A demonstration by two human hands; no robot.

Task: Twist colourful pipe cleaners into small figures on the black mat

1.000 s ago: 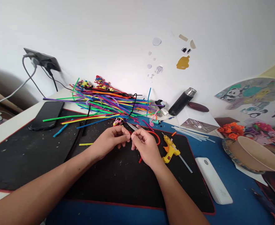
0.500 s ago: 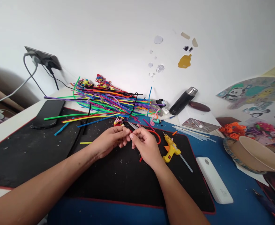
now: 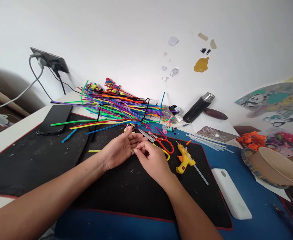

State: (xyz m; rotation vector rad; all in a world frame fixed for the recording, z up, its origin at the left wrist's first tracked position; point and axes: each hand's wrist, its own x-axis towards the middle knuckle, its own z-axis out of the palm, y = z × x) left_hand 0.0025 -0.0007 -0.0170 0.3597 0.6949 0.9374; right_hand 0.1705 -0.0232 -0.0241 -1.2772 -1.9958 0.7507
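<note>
My left hand [image 3: 120, 150] is turned palm up with its fingers extended and apart, beside my right hand. My right hand [image 3: 154, 160] pinches a thin yellow pipe cleaner [image 3: 132, 150] between thumb and forefinger. The curled end of the piece sits against or just over the left fingers; I cannot tell which. Scissors [image 3: 165, 144] with a red handle lie behind my right hand, blades toward the left. A yellow curve [image 3: 168, 156] shows beside that hand, partly hidden by it. A small colourful figure [image 3: 130, 127] is partly covered by my left thumb.
Many coloured pipe cleaners [image 3: 118, 108] are heaped along the wall. A yellow glue gun [image 3: 185, 161] lies to the right on the black mat [image 3: 126, 193]. Around it are glue sticks [image 3: 208, 142], a white device [image 3: 231, 193], a black flask [image 3: 198, 107] and a phone [image 3: 54, 120].
My left hand has opened out of its pinch and turned palm up. The red piece between my fingertips is gone from view; a yellow one shows there now. The scissors are more exposed.
</note>
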